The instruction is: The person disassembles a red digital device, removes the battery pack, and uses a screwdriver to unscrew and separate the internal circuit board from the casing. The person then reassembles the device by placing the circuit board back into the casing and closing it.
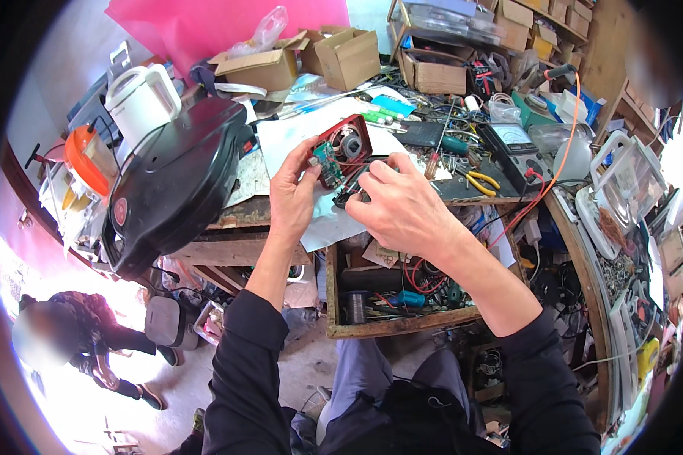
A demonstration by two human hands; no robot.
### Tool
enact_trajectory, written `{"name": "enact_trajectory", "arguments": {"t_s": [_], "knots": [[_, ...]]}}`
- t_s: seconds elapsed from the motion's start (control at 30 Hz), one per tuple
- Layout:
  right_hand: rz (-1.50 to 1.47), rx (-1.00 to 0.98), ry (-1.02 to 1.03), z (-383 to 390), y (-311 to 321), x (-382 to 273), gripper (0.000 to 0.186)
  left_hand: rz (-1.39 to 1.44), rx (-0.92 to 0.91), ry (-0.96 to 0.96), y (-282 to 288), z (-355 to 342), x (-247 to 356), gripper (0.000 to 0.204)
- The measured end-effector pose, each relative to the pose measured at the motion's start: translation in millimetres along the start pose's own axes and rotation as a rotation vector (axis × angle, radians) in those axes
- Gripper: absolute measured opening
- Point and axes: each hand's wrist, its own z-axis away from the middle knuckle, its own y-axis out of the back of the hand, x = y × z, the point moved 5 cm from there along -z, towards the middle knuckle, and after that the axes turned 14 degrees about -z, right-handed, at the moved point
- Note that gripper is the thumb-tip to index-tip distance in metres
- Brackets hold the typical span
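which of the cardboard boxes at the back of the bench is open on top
The cardboard box just right of the pink sheet: its flaps stand up. The flatter box left of it is closed.

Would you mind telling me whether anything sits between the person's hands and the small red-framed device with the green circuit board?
Nothing visible does. The left hand already holds the red-framed device by its green circuit board side, and the right hand touches its lower edge with the fingertips, above the open wooden drawer.
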Motion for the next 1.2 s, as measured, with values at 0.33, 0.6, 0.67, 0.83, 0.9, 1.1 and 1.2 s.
{"name": "enact_trajectory", "arguments": {"t_s": [0.33,0.6,0.67,0.83,0.9,1.1,1.2], "knots": [[-0.072,-0.001,-0.017,0,-1,7,0.008,0.015,0.018,0.036,2,-1,-4,0.05],[-0.361,0.159,-0.285,-19,-17,41,0.011,0.068,-0.017,0.074,3,-2,-5,0.05],[-0.4,0.187,-0.322,-28,-22,55,0.015,0.095,-0.028,0.096,0,-3,-6,0.051],[-0.545,0.067,-0.518,-46,-44,70,0.033,0.044,-0.049,0.134,2,-3,-8,0.052],[-0.539,0.011,-0.58,-51,-46,68,0.039,0.023,-0.041,0.141,4,-3,-7,0.052],[-0.4,-0.076,-0.696,-58,-47,55,0.055,0.044,-0.015,0.139,3,-2,-5,0.052],[-0.377,-0.08,-0.744,-61,-46,49,0.057,0.02,-0.023,0.138,4,-3,-7,0.052]]}}
